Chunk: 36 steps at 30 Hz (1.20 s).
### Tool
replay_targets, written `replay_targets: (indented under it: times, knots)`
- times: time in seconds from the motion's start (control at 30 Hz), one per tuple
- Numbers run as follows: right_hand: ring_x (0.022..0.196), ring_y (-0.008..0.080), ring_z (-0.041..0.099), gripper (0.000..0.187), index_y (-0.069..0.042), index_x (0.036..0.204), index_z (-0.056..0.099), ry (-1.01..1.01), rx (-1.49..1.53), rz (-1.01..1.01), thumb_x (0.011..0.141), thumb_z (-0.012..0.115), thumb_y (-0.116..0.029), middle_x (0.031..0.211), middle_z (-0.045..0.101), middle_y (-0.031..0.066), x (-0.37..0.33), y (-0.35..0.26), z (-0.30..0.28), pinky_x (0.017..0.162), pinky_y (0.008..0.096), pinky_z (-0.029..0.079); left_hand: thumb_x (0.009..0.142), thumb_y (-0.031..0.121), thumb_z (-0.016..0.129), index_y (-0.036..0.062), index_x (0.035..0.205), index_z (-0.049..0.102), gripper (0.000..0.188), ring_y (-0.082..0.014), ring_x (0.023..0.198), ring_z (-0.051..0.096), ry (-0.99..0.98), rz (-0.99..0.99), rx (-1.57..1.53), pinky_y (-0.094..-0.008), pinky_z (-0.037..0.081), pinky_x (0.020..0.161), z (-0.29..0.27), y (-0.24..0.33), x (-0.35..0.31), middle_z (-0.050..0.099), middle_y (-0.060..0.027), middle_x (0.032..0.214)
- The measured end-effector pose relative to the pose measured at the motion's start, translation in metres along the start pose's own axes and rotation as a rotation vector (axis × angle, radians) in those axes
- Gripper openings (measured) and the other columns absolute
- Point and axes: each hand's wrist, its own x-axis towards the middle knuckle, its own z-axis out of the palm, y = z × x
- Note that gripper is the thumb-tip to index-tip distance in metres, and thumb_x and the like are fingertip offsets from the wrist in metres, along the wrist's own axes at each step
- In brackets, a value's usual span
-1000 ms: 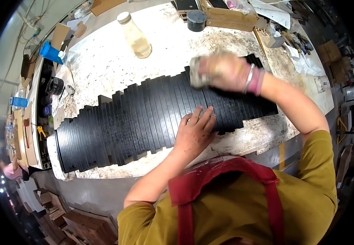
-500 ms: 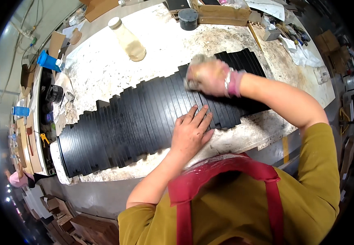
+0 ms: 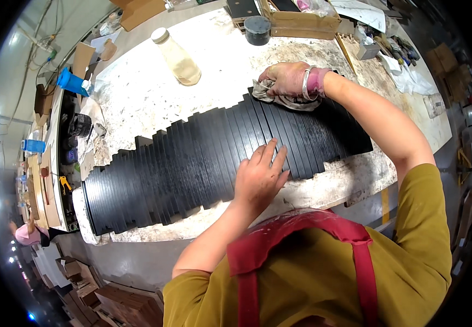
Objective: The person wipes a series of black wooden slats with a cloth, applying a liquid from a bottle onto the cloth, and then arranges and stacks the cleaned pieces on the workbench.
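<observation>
A long row of black strips point(image 3: 192, 158), laid side by side with uneven ends, stretches across the stained white table. My left hand point(image 3: 259, 177) rests on the near side of the strips right of the middle, its fingers spread and holding nothing. At the far edge of the row, my right hand point(image 3: 289, 80) is closed on a crumpled grey rag point(image 3: 288, 100) that presses onto the strips. A pinkish covering and a silvery band show at the right wrist. The rag hides the strip ends beneath it.
Beyond the strips stand a cream-filled bottle point(image 3: 177, 57) and a dark lidded tub point(image 3: 258, 30). A cardboard box point(image 3: 301, 24) is at the back. Tools point(image 3: 397, 46) and white plastic point(image 3: 413, 82) lie at the far right. A person in pink point(image 3: 28, 234) is at far left.
My right hand has moved the rag away from me and slightly right, to the far ends of the strips. My left hand stays on the strips, its fingers slightly shifted.
</observation>
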Motion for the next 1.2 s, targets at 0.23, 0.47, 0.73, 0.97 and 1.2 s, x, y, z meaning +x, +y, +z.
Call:
replay_targets:
  times: [0.23, 0.47, 0.73, 0.97, 1.2]
  knots:
    - [0.109, 0.0258, 0.059, 0.055, -0.013, 0.134, 0.052, 0.145, 0.269, 0.028, 0.086, 0.068, -0.034, 0.117, 0.064, 0.0170, 0.037, 0.051, 0.004, 0.094, 0.0347, 0.046, 0.081, 0.027, 0.069, 0.0064, 0.116, 0.059, 0.042, -0.0304, 0.104, 0.061, -0.031, -0.069, -0.160, -0.0367, 0.053, 0.083, -0.008, -0.022, 0.036, 0.057, -0.0120, 0.127]
    - [0.111, 0.0311, 0.060, 0.048, -0.014, 0.132, 0.053, 0.154, 0.065, 0.072, 0.088, 0.061, -0.032, 0.121, 0.062, 0.0153, 0.025, 0.019, 0.010, 0.094, 0.0365, 0.047, 0.089, 0.023, 0.061, 0.0025, 0.133, 0.044, 0.052, -0.0390, 0.105, 0.060, -0.078, -0.320, -0.172, -0.0436, 0.047, 0.091, -0.005, -0.118, 0.130, 0.064, -0.0238, 0.110]
    - [0.112, 0.0322, 0.059, 0.041, -0.015, 0.125, 0.058, 0.277, 0.095, 0.104, 0.087, 0.058, -0.029, 0.120, 0.062, 0.0144, 0.021, 0.017, 0.023, 0.096, 0.0388, 0.046, 0.086, 0.021, 0.064, 0.0014, 0.085, 0.064, 0.020, -0.0326, 0.081, 0.061, -0.038, -0.120, -0.199, -0.0414, 0.048, 0.075, 0.005, -0.105, 0.100, 0.065, -0.0128, 0.083]
    - [0.102, 0.0274, 0.064, 0.032, -0.011, 0.117, 0.063, 0.366, 0.273, -0.012, 0.091, 0.056, -0.029, 0.114, 0.065, 0.0125, 0.013, 0.027, 0.012, 0.089, 0.0360, 0.049, 0.076, 0.025, 0.072, 0.0049, 0.114, 0.059, 0.045, -0.0302, 0.115, 0.054, -0.026, 0.190, -0.092, -0.0423, 0.043, 0.095, -0.004, -0.038, 0.043, 0.057, -0.0111, 0.121]
    - [0.074, 0.0279, 0.068, 0.010, -0.010, 0.082, 0.070, 0.459, -0.213, -0.431, 0.078, 0.061, -0.012, 0.078, 0.067, 0.0141, 0.015, -0.012, 0.047, 0.079, 0.0419, 0.052, 0.076, 0.026, 0.072, 0.0054, 0.125, 0.055, 0.056, -0.0306, 0.124, 0.049, -0.052, 0.160, -0.151, -0.0448, 0.043, 0.099, 0.010, -0.037, 0.031, 0.052, -0.0117, 0.134]
